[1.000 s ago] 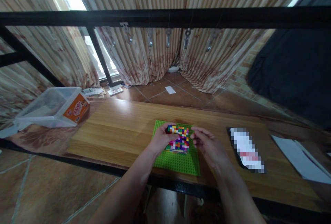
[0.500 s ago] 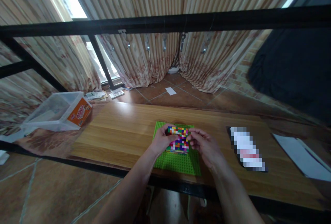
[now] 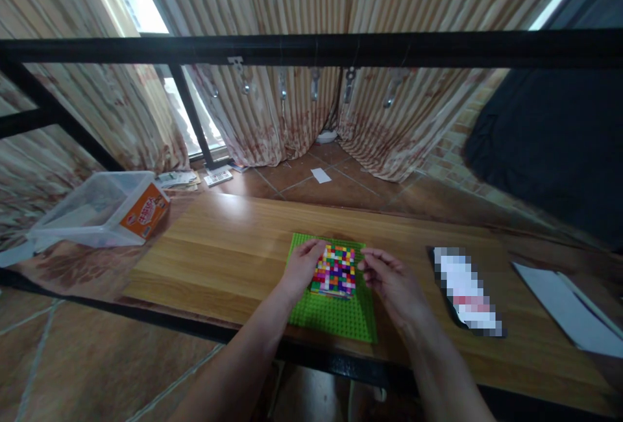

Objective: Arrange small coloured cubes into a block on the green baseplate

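A green studded baseplate (image 3: 335,324) lies on the wooden table, and a block of many-coloured toy building bricks (image 3: 337,269) sits on it. My left hand (image 3: 302,266) grips the block's left side near its far corner, with the fingertips partly hidden. To the right of the block, my right hand (image 3: 389,276) hovers just off its edge, thumb and index finger pinched together. Anything between those fingertips is too small to make out.
On the table's right lies a dark flat object with a blurred-out face (image 3: 467,292), with white paper (image 3: 559,305) beyond it. A clear plastic bin (image 3: 97,208) with an orange label stands past the left end. A black rail (image 3: 311,50) crosses ahead, before curtains.
My left thumb has drawn back from the top of the brick block toward its left edge. My right hand stays pinched beside the block, and the view has tilted slightly.
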{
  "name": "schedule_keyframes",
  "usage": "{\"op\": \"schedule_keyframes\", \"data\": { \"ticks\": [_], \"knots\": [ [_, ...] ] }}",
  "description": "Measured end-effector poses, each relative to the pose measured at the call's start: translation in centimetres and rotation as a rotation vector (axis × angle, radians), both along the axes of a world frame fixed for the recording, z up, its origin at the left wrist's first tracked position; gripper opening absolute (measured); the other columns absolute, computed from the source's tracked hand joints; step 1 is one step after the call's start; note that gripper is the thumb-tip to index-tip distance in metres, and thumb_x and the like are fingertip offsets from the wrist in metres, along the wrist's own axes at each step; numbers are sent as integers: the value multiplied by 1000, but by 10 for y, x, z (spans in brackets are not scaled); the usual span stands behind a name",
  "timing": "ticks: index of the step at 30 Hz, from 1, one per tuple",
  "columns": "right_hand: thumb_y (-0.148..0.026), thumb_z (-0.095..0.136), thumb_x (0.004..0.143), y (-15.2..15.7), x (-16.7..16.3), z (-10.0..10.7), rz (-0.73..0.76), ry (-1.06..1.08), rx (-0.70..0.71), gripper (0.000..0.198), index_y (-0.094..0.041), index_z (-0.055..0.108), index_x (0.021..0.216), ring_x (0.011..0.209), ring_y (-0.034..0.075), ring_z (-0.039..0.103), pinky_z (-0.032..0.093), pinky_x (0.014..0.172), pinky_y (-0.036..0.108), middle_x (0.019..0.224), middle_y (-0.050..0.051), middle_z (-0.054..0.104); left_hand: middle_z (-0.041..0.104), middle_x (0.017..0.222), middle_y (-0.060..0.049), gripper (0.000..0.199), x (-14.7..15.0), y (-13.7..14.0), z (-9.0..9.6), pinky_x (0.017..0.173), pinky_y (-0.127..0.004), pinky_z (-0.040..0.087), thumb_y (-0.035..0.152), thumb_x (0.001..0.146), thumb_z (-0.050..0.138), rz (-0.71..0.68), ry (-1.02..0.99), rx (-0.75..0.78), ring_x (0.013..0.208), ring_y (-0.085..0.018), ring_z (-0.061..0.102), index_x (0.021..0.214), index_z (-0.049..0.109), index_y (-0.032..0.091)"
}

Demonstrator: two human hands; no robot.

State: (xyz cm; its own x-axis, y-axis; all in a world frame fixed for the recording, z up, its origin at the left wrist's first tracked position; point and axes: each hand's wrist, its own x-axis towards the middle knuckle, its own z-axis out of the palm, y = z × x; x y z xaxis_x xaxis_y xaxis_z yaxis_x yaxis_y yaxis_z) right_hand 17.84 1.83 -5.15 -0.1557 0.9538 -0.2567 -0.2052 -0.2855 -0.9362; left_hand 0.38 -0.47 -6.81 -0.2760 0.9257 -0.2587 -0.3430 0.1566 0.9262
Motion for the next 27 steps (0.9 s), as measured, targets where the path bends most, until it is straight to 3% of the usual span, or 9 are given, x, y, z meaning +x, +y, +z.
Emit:
{"op": "schedule_keyframes", "data": {
  "ticks": [12, 19, 27],
  "knots": [
    [-48, 83, 57, 0, -3, -1, -12, 14, 4, 38, -21, 71, 81, 51, 12, 52, 38, 48, 24, 64, 0, 66, 65, 68, 2, 18, 2, 1, 2, 60, -24, 42, 35, 69, 71, 39, 118, 37, 64, -14, 55, 75, 75, 19],
    [-47, 82, 56, -2, -3, 1, -22, 20, -8, 36, -20, 70, 78, 50, 10, 51, 37, 47, 23, 62, -1, 66, 64, 64, 2, 17, 2, 0, 3, 59, -23, 41, 34, 66, 72, 31, 16, 12, 59, -12, 53, 73, 74, 18],
    [-47, 80, 55, -2, -3, 2, -25, -23, -22, 37, -20, 70, 78, 49, 11, 52, 38, 46, 23, 62, -1, 66, 70, 77, -1, 18, 5, 8, 12, 72, -25, 45, 35, 69, 72, 60, 92, 94, 75, -15, 60, 72, 75, 18]
  ]
}}
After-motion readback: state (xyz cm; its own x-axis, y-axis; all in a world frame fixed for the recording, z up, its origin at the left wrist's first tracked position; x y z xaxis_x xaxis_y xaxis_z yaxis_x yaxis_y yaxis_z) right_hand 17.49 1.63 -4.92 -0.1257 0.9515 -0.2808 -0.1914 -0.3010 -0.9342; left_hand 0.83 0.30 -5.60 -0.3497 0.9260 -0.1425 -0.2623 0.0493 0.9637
